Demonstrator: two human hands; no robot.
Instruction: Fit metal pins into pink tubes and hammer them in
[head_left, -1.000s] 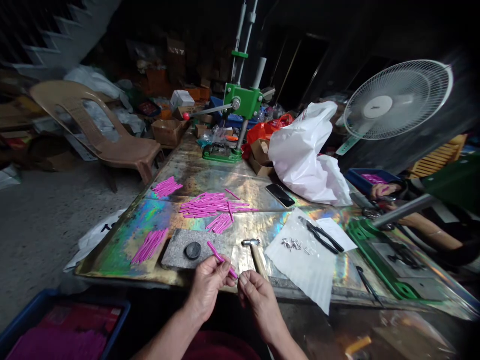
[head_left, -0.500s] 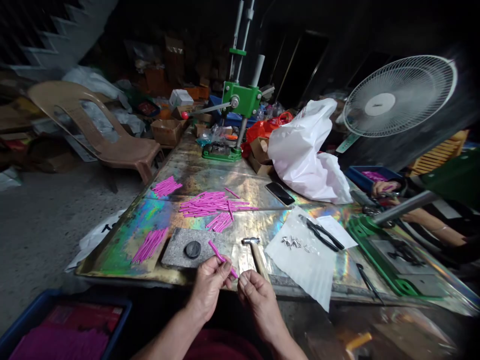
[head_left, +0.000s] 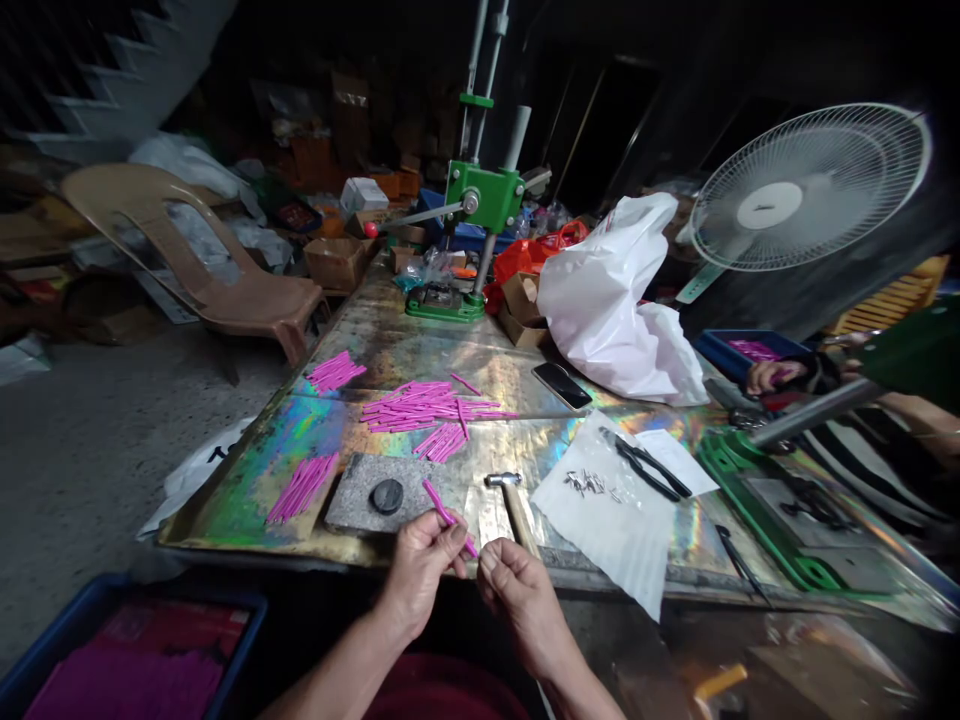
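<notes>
Between thumb and fingers, my left hand [head_left: 421, 565] pinches a thin pink tube-like strip [head_left: 435, 498], which slants from upper left down to my right hand [head_left: 521, 595]. My right fingers are pressed together at the strip's lower end; whatever they grip there is hidden. Just beyond my left hand lies a grey stone block [head_left: 346, 500] with a black disc [head_left: 388, 496] on it. A hammer [head_left: 519, 515] with a wooden handle rests past my right hand. Several small shiny metal pieces [head_left: 589, 484] lie on a white sheet [head_left: 600, 545] to the right.
Bundles of pink strips [head_left: 412, 407] are spread over the metal-topped table [head_left: 352, 345]. Black-handled pliers [head_left: 645, 465], a phone [head_left: 561, 385] and a white bag [head_left: 607, 300] are to the right. Green presses [head_left: 480, 200] stand behind and at right, where another person's hand [head_left: 772, 375] shows.
My hands stay almost in the same place, with the pink strip still between them. The view has shifted slightly. At the right, the other person's hand and arm have moved.
</notes>
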